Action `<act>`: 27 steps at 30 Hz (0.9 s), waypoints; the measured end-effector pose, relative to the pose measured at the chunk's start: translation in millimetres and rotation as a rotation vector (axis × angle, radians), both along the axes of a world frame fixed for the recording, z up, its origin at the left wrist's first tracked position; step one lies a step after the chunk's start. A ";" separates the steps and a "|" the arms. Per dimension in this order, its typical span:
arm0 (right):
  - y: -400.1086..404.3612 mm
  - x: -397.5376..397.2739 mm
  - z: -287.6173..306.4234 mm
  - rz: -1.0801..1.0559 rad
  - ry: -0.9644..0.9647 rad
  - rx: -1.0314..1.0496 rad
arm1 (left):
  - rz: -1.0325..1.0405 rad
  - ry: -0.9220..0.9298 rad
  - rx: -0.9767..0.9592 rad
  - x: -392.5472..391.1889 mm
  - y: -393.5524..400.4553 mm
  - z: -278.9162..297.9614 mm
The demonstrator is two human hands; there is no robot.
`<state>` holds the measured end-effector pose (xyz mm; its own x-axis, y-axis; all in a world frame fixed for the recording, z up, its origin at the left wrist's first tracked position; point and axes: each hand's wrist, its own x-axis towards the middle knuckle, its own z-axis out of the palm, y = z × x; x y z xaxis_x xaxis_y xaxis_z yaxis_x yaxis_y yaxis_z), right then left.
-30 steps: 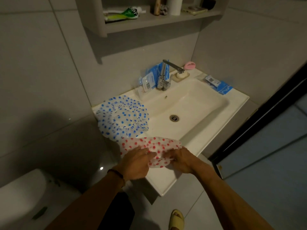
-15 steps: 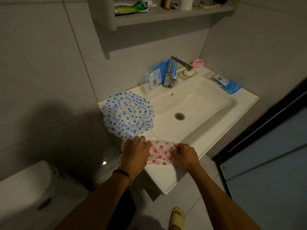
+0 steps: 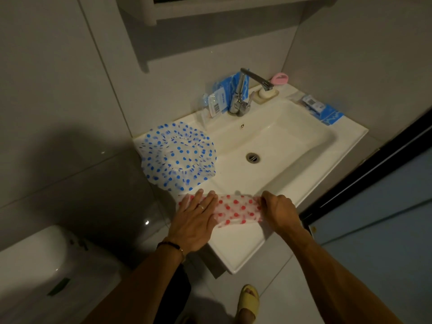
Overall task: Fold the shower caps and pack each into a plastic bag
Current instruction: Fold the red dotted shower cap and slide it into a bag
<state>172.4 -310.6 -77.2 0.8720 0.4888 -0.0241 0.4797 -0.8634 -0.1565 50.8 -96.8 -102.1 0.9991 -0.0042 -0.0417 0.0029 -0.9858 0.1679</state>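
The left hand (image 3: 196, 220) is lying flat, fingers straight and slightly spread, pressing down on the left end of the red-dotted cap (image 3: 236, 210). The right hand (image 3: 279, 212) is curling its fingers over the cap's right end, gripping the edge there. Between the two hands the cap is stretching out as a narrow folded strip on the sink's (image 3: 236, 251) near rim. Just beyond the left hand, the blue-dotted cap (image 3: 178, 157) is sitting spread open and round on the sink's left corner, its near edge almost touching the red one. Farther out past the hands, the tap (image 3: 243, 94) is standing at the back of the basin, with a blue packet (image 3: 219, 101) leaning beside it. Well off beyond the right hand, another blue packet (image 3: 327, 113) is lying on the far rim. Below the right arm a yellow slipper (image 3: 249, 300) is showing on the floor.
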 end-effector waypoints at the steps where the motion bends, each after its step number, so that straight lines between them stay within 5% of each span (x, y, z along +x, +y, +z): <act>1: -0.8 0.3 0.6 -0.019 0.003 -0.038 | 0.003 -0.007 0.007 0.3 -0.6 0.6; 6: 36.8 -21.3 10.5 0.099 -0.348 0.040 | 0.032 0.004 0.026 1.9 -3.1 0.0; 12: 55.6 -46.3 -15.9 0.211 0.192 -0.118 | -0.001 0.001 0.049 3.3 6.0 -4.7; 20: -11.1 -26.7 3.5 0.202 0.138 -0.315 | -0.010 0.006 0.062 -1.2 10.3 -3.8; 24: 27.8 -34.7 12.6 0.207 -0.042 -0.226 | 0.004 0.029 0.078 -1.7 8.7 -1.8; 27: 68.5 -42.4 1.8 0.328 0.013 -0.156 | -0.008 0.023 0.078 -2.3 8.7 -3.0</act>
<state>130.1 -242.1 -75.4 0.6684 0.7323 -0.1306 0.7341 -0.6777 -0.0425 48.4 -88.2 -105.1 0.9979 -0.0077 -0.0649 -0.0018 -0.9959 0.0909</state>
